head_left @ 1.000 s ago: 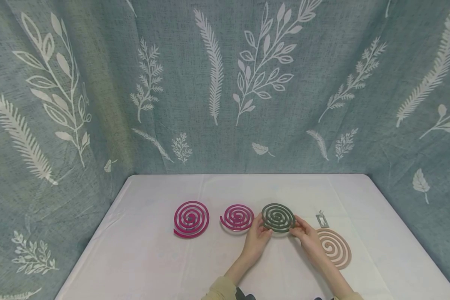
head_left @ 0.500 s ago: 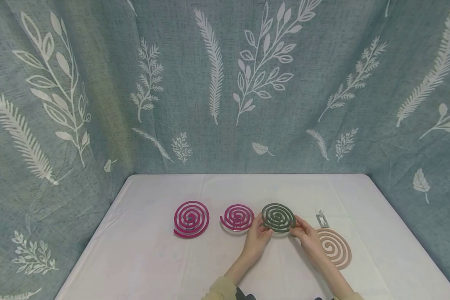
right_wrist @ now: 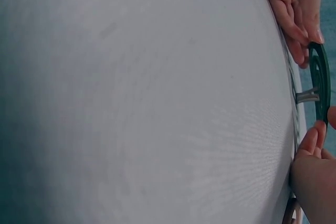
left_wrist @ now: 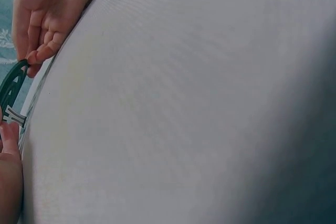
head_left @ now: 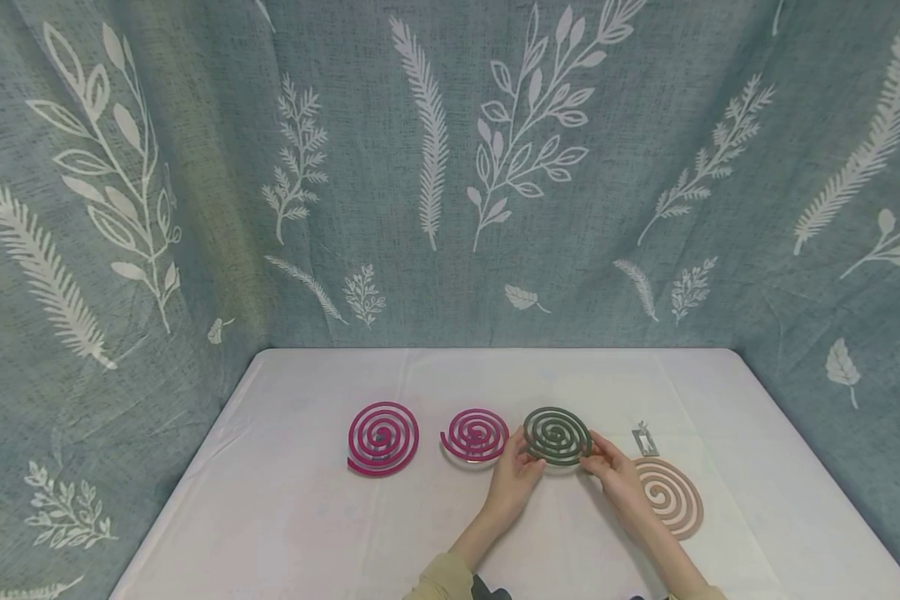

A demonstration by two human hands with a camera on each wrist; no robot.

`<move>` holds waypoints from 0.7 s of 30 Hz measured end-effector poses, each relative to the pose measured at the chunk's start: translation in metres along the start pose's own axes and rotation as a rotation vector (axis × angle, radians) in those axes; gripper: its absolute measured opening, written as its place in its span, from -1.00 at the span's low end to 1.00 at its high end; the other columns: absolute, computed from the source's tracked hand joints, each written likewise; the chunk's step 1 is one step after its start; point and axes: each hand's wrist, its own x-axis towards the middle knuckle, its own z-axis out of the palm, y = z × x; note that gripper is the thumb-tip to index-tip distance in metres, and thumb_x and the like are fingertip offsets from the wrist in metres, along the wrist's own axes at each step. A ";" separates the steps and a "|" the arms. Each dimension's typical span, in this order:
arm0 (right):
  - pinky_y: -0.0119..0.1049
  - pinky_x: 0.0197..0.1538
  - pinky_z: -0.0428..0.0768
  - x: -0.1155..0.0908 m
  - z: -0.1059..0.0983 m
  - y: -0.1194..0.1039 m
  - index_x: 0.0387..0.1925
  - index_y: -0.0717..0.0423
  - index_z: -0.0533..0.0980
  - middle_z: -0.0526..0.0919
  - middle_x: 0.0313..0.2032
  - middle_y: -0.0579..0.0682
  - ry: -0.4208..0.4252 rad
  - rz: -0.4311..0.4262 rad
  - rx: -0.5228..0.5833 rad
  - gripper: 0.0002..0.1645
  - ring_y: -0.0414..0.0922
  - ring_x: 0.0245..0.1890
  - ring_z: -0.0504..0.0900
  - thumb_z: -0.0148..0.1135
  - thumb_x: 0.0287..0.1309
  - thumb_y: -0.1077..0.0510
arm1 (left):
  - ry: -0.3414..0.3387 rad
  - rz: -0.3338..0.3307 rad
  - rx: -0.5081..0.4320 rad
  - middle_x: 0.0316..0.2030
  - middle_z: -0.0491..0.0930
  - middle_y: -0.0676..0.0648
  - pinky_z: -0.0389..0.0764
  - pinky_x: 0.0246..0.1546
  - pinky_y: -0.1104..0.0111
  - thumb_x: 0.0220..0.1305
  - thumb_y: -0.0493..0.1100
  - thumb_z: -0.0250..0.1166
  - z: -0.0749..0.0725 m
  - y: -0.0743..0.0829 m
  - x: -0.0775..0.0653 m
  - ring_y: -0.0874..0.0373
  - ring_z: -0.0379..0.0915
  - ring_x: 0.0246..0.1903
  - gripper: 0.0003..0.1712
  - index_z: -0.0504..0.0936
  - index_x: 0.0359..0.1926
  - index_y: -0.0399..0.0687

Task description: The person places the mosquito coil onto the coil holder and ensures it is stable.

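A dark green mosquito coil [head_left: 557, 434] is held level between both hands, right of the table's middle. My left hand [head_left: 512, 482] pinches its left edge, and my right hand [head_left: 619, 477] pinches the right edge. Under this coil, the left wrist view shows a small metal stand [left_wrist: 14, 115] touching its underside; the stand's foot is not clearly seen. Just left of my left hand, a magenta mosquito coil [head_left: 476, 434] sits raised on a stand. Partly behind my right forearm lies a tan mosquito coil [head_left: 696, 504], flat on the table.
Farther left is another magenta mosquito coil [head_left: 382, 437], with something grey under its centre. A flat metal stand [head_left: 651, 442] lies beyond the tan coil. The white table [head_left: 285, 517] ends at a blue-green curtain [head_left: 450, 292] with white leaf prints.
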 end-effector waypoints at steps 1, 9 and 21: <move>-0.65 -0.12 0.44 0.000 0.000 0.000 0.39 0.32 0.06 0.33 0.08 0.13 -0.002 -0.002 0.001 -0.24 -0.39 -0.22 0.39 0.08 0.22 0.25 | 0.000 -0.001 0.000 0.25 0.31 -0.35 0.52 0.06 0.46 0.31 -0.29 0.14 0.000 0.000 0.000 -0.01 0.48 0.03 -0.27 0.03 0.40 -0.31; -0.66 -0.10 0.45 0.000 -0.001 -0.001 0.39 0.31 0.08 0.37 0.07 0.10 0.006 0.001 -0.011 -0.22 -0.36 -0.18 0.42 0.11 0.19 0.23 | 0.000 0.014 -0.002 0.24 0.32 -0.38 0.54 0.06 0.37 0.30 -0.32 0.13 0.001 -0.003 0.001 -0.08 0.48 0.03 -0.27 0.02 0.40 -0.33; -0.66 -0.08 0.45 0.004 -0.002 -0.001 0.39 0.29 0.08 0.35 0.10 0.13 -0.003 0.015 -0.007 -0.24 -0.33 -0.16 0.42 0.09 0.20 0.23 | 0.020 0.008 0.031 0.19 0.37 -0.34 0.54 0.04 0.43 0.29 -0.30 0.16 0.002 0.001 0.001 -0.04 0.49 0.02 -0.28 0.06 0.39 -0.30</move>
